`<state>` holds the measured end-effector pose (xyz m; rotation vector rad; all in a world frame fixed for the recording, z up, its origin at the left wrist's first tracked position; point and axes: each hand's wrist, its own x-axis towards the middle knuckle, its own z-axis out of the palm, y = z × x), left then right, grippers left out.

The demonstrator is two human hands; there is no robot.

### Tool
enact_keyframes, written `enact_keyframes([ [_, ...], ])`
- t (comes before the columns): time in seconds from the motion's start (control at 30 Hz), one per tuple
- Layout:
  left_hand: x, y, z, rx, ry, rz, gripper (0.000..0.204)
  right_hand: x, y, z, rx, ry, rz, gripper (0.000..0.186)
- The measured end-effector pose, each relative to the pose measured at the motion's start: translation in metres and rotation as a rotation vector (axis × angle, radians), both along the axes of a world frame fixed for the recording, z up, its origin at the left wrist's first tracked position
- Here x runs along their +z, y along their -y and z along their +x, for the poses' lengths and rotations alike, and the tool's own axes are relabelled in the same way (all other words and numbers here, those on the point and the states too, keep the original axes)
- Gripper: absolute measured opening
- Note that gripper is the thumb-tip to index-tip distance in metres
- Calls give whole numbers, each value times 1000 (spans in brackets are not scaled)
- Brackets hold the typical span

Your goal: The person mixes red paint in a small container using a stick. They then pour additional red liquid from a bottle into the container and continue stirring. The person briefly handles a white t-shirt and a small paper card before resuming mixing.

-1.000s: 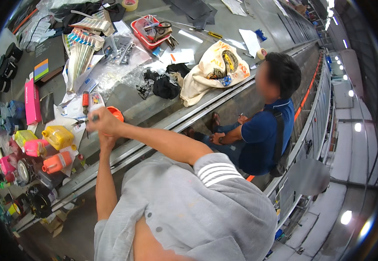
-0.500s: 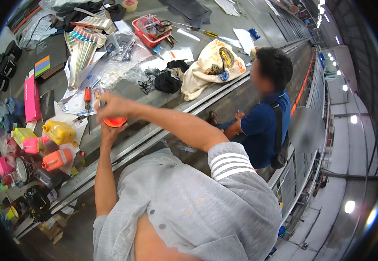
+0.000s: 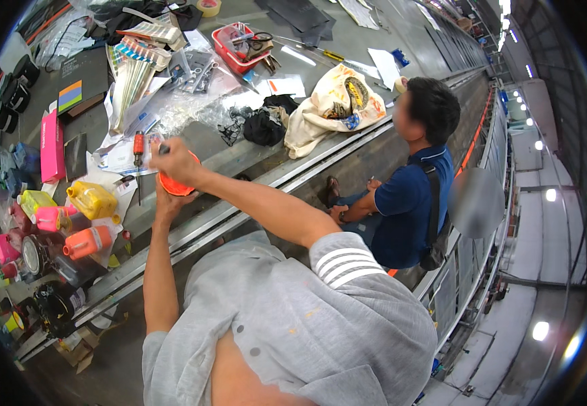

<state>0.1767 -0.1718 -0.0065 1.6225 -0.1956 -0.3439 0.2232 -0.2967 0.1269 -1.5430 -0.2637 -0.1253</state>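
Observation:
Over the table's near edge, my left hand (image 3: 166, 204) is wrapped round a container of bright orange paint (image 3: 177, 187) from below. My right hand (image 3: 178, 166) is closed above it, gripping a tool with a dark handle end (image 3: 163, 147) that pokes out past the thumb. The tool's working end is hidden by my hand and the container. Just left of my hands lies a screwdriver (image 3: 138, 146) with a red handle, on papers.
Yellow (image 3: 93, 201) and orange jugs (image 3: 88, 242) stand at left among several paint containers. Colour swatch fans (image 3: 128, 84), a red basket (image 3: 229, 57) of tools and a stained cloth (image 3: 334, 111) lie farther back. A person in a blue shirt (image 3: 405, 216) is at the right.
My right hand has shifted slightly over the container, uncovering more of its orange paint at the right. My left hand keeps its hold. The whole view has shifted a little.

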Motion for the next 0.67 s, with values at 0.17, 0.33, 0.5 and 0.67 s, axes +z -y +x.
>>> enact_keyframes([
  [0.17,38,1,0,-10,-17,-87,94,68,25,26,116,-358,268,22],
  [0.33,37,-16,23,-121,233,69,96,34,1,18,409,-243,90,22],
  [0.5,39,-23,9,-35,248,13,110,90,39,30,442,-453,200,27],
  [0.67,27,22,-48,414,217,52,120,80,8,37,210,-202,303,27],
])
